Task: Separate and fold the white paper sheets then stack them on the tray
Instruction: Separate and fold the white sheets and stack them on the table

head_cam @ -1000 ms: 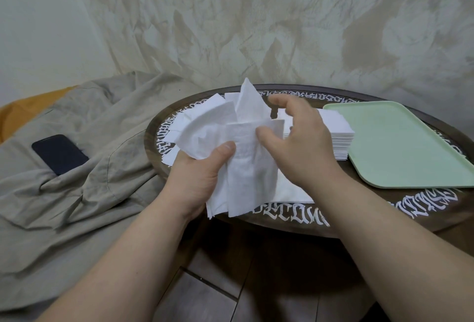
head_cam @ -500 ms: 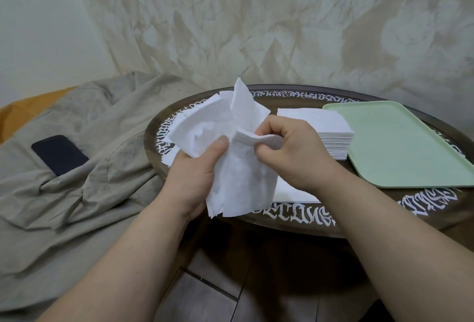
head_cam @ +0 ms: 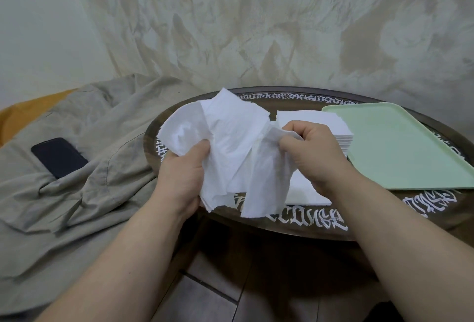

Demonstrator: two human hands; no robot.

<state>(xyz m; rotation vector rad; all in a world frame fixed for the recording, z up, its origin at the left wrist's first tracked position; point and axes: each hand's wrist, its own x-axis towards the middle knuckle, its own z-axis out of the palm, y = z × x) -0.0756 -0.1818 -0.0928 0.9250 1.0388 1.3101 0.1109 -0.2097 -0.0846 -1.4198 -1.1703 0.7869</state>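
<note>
Both grips, left hand (head_cam: 183, 180) and right hand (head_cam: 314, 153), pinching seemingly two-ply paper sheets (head_cam: 236, 147) between them.

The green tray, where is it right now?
In the head view the green tray lies on the right side of the round table, with nothing on it, just right of the stack of white sheets.
</note>
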